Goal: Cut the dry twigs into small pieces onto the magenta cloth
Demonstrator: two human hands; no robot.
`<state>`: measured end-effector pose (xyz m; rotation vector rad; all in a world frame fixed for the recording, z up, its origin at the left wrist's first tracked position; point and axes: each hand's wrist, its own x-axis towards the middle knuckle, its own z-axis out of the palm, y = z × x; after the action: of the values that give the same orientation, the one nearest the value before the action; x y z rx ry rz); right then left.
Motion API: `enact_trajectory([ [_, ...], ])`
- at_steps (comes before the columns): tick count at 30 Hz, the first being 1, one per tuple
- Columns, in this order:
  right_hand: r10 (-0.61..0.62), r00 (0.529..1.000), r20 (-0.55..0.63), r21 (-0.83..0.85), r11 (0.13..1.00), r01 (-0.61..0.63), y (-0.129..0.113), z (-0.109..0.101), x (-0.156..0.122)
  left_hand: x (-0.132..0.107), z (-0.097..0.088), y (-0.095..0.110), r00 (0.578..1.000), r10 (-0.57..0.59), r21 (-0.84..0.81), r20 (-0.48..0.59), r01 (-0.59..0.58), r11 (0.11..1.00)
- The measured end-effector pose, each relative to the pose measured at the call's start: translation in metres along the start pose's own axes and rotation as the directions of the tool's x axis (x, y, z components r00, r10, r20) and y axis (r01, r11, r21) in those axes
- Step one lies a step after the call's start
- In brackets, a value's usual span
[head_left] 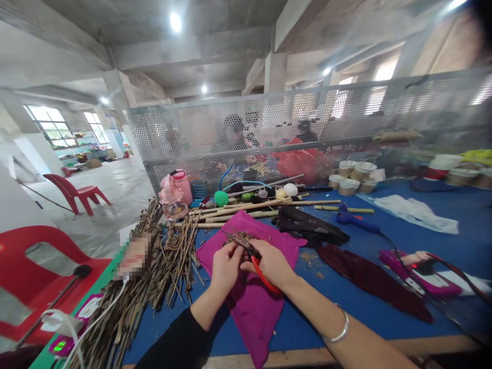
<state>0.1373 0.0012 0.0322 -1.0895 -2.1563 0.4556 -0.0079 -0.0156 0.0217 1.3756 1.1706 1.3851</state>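
Note:
My right hand [271,262] is closed round red-handled scissors [257,261], whose dark blades point up and left. My left hand [225,265] pinches a small piece of twig right at the blades. Both hands work over a magenta cloth [253,302] spread on the blue table [384,312]. A small heap of brown twig cuttings [239,238] lies on the cloth just beyond my fingers. A silver bangle sits on my right wrist.
A big pile of dry twigs [154,277] lies at the left. Bamboo sticks [265,206], yarn balls, a pink bottle [176,193], dark cloths [311,228], a blue glue gun [355,219] and paper cups [351,177] lie behind. People sit beyond a mesh screen [307,118]. Red chairs [77,192] stand left.

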Motion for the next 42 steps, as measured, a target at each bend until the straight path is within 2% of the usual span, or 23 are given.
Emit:
enact_trajectory([
  [3, 0.014, 1.000, -0.016, -0.011, 1.000, -0.015, -0.001, 0.000, 0.000, 0.001, 0.000, -0.001, 1.000, -0.002, 0.038, -0.031, 0.003, 0.999],
  [8, 0.011, 1.000, 0.006, 0.014, 1.000, -0.011, -0.002, -0.003, 0.000, 0.000, -0.003, 0.002, 1.000, 0.022, 0.115, -0.002, -0.022, 0.993],
  [19, 0.000, 0.999, 0.038, 0.113, 0.994, -0.004, 0.002, -0.002, -0.001, 0.000, -0.002, 0.005, 1.000, -0.003, 0.098, -0.002, 0.003, 0.995],
  [25, -0.053, 0.998, -0.014, -0.090, 0.995, 0.052, 0.002, 0.000, 0.000, -0.001, 0.000, 0.007, 0.998, -0.062, 0.031, 0.002, 0.062, 0.998],
  [31, -0.088, 0.995, -0.040, -0.126, 0.989, 0.082, 0.007, 0.003, 0.000, -0.003, 0.002, 0.011, 0.998, -0.059, 0.081, -0.006, 0.060, 0.995],
  [36, -0.065, 0.997, -0.035, -0.038, 0.997, 0.064, 0.005, 0.003, 0.000, -0.004, 0.001, 0.009, 1.000, -0.014, 0.102, 0.025, 0.011, 0.995],
  [42, -0.048, 0.999, -0.005, 0.030, 0.998, 0.048, 0.002, -0.001, 0.000, -0.004, 0.000, 0.009, 0.997, 0.072, 0.177, -0.014, -0.068, 0.982],
])
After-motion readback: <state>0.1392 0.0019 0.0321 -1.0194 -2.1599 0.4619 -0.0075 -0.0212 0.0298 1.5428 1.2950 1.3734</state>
